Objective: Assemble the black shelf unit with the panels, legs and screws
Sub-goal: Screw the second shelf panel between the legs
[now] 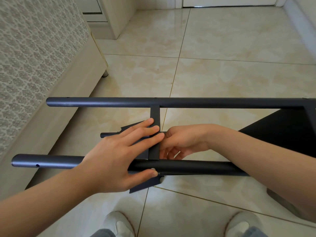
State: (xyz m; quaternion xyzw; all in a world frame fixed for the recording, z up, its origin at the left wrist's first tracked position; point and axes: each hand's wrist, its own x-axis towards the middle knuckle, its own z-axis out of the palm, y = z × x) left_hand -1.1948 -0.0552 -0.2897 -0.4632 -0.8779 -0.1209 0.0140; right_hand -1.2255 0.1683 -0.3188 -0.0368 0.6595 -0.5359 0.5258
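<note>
- A room in a home, seemingly a bedroom.
- On the left of the frame, a mattress in grey-and-white lace-patterned fabric point(34, 48) lies on a cream bed frame point(71, 89) with a short round metal leg point(105, 73).
- Glossy beige marble-look floor tiles point(222, 74) fill the middle.
- White cabinet panels and skirting point(119, 19) run along the top.
</note>
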